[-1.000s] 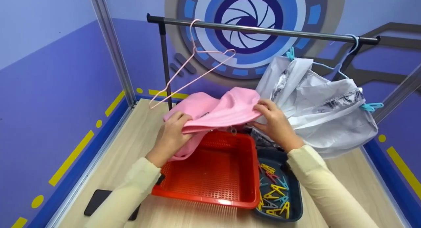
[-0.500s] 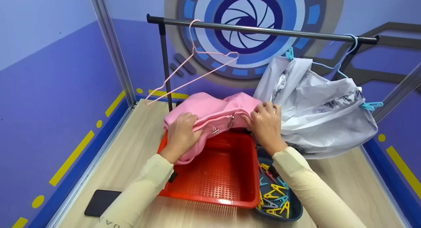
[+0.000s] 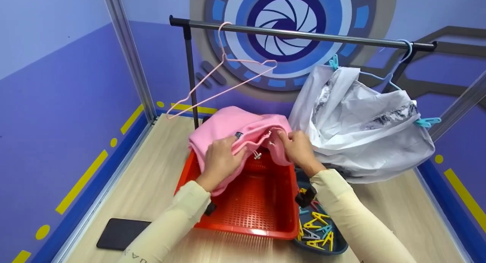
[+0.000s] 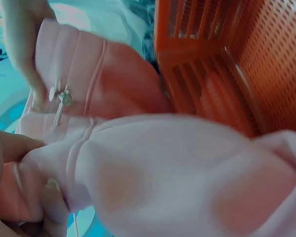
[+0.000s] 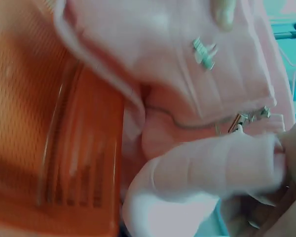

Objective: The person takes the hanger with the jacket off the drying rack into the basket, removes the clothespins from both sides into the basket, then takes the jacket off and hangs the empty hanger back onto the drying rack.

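A pink garment (image 3: 231,126) with a stitched band, a metal zipper and cord ends lies bunched over the back left of the red basket (image 3: 243,232). My left hand (image 3: 221,158) grips its band on the left, thumb on one face and fingers on the other. On the right, my right hand (image 3: 300,148) pinches the other end of the band, and the edge sags open between both hands. The left wrist view shows the band (image 4: 64,59) with a round metal fitting; in the right wrist view the zipper (image 5: 241,121) hangs partly undone.
A bare pink hanger (image 3: 224,81) hangs from the black rail (image 3: 311,35). White clothing (image 3: 364,122) is clipped to a blue hanger at right. A dark tray (image 3: 343,244) of several clothespins stands beside the basket; a black flat object (image 3: 121,232) lies at left.
Both hands have come closer together and lower, and the band has turned from a flat fold to a gaping edge with its zipper and cord showing. The pink hanger has swung slightly.
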`<action>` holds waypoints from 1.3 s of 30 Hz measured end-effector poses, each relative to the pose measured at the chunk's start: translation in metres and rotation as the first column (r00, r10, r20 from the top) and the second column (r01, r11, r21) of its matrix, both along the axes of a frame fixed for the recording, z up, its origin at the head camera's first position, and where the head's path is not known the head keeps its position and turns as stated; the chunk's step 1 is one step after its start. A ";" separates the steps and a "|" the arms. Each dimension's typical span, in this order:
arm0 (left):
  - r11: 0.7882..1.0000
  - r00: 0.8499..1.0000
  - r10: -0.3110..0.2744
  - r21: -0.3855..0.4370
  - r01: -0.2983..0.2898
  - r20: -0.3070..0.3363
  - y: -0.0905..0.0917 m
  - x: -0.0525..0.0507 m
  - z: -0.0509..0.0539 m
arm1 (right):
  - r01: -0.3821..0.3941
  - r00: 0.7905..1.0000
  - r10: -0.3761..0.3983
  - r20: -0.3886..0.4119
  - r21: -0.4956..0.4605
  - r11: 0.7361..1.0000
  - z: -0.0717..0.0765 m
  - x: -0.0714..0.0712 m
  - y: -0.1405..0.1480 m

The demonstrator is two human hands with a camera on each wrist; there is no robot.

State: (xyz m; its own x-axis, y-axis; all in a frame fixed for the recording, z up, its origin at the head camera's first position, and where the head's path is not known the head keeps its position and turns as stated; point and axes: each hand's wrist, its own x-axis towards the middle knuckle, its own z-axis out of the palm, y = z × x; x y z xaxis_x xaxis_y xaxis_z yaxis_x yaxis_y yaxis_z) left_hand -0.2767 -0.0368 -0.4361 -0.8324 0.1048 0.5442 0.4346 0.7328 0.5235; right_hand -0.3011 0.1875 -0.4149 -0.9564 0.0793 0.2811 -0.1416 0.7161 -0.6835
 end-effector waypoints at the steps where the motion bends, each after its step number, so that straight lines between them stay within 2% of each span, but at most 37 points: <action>1: 1.000 1.000 -0.011 0.013 0.011 0.005 0.004 0.001 -0.001 | -0.004 0.999 0.006 0.040 -0.061 0.998 0.000 0.000 -0.002; 3: 0.998 0.999 -0.040 0.044 0.039 0.023 0.013 0.003 -0.003 | -0.004 0.992 0.030 0.125 -0.202 0.979 0.000 0.001 -0.006; 5: 0.995 0.997 -0.074 0.074 0.071 0.031 0.022 0.005 -0.005 | -0.002 0.980 0.070 0.185 -0.345 0.939 0.000 0.002 -0.011; 6: 0.993 0.996 -0.087 0.088 0.084 0.029 0.026 0.005 -0.005 | -0.003 0.976 0.084 0.199 -0.379 0.925 0.000 0.002 -0.013; 8: 0.989 0.995 -0.097 0.116 0.094 0.027 0.032 0.005 -0.004 | -0.023 0.974 0.109 0.201 -0.385 0.922 0.000 0.004 -0.017; 10: 0.984 0.996 -0.087 0.157 0.081 0.031 0.036 0.003 -0.002 | -0.068 0.974 0.134 0.182 -0.328 0.942 0.000 0.006 -0.019; 12: 0.977 0.997 -0.057 0.209 0.045 0.053 0.038 0.000 0.000 | -0.108 0.978 0.143 0.151 -0.219 0.970 0.000 0.008 -0.020; 14: 0.963 0.997 -0.025 0.269 0.003 0.079 0.040 -0.004 0.002 | -0.149 0.976 0.171 0.134 -0.160 0.976 -0.001 0.009 -0.020; 16: 0.950 0.995 -0.010 0.312 -0.023 0.102 0.042 -0.007 0.003 | -0.185 0.969 0.206 0.134 -0.153 0.971 -0.003 0.010 -0.021; 19: 0.952 0.994 -0.023 0.307 -0.013 0.111 0.046 -0.007 0.003 | -0.199 0.961 0.236 0.146 -0.227 0.953 -0.005 0.011 -0.021; 21: 0.966 0.992 -0.061 0.258 0.030 0.114 0.048 -0.005 0.001 | -0.183 0.957 0.246 0.156 -0.335 0.924 -0.006 0.009 -0.020; 23: 0.972 0.987 -0.124 0.212 0.100 0.100 0.049 -0.001 0.000 | -0.149 0.962 0.227 0.153 -0.403 0.903 -0.006 0.008 -0.017; 24: 0.968 0.982 -0.163 0.207 0.141 0.093 0.048 0.001 -0.001 | -0.135 0.964 0.219 0.151 -0.431 0.892 -0.006 0.008 -0.016; 26: 0.948 0.967 -0.242 0.229 0.219 0.077 0.047 0.005 -0.002 | -0.123 0.970 0.201 0.139 -0.434 0.892 -0.004 0.008 -0.013; 29: 0.898 0.936 -0.348 0.305 0.318 0.048 0.044 0.009 -0.002 | -0.136 0.972 0.199 0.126 -0.393 0.910 -0.001 0.010 -0.010; 31: 0.871 0.916 -0.398 0.333 0.361 0.050 0.043 0.009 -0.002 | -0.156 0.968 0.219 0.122 -0.389 0.908 0.000 0.011 -0.010; 34: 0.840 0.882 -0.467 0.343 0.420 0.066 0.042 0.008 -0.003 | -0.157 0.963 0.238 0.128 -0.453 0.877 -0.001 0.013 -0.010; 36: 0.826 0.865 -0.496 0.347 0.444 0.075 0.041 0.006 -0.005 | -0.143 0.964 0.234 0.124 -0.498 0.855 -0.002 0.015 -0.010; 37: 0.823 0.862 -0.501 0.348 0.449 0.074 0.041 0.006 -0.006 | -0.136 0.968 0.224 0.115 -0.513 0.848 -0.002 0.015 -0.010; 39: 0.833 0.876 -0.480 0.339 0.437 0.052 0.040 0.003 -0.009 | -0.133 0.976 0.202 0.085 -0.505 0.853 -0.003 0.016 -0.011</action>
State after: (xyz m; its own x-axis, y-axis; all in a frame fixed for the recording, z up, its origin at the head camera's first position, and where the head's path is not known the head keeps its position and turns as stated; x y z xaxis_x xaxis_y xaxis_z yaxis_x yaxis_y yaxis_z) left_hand -0.2732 0.0037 -0.4448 -0.7950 0.3381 0.5036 0.5930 0.2584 0.7626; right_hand -0.2847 0.1769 -0.4177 -0.9927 0.0094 0.1201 -0.1139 0.2526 -0.9609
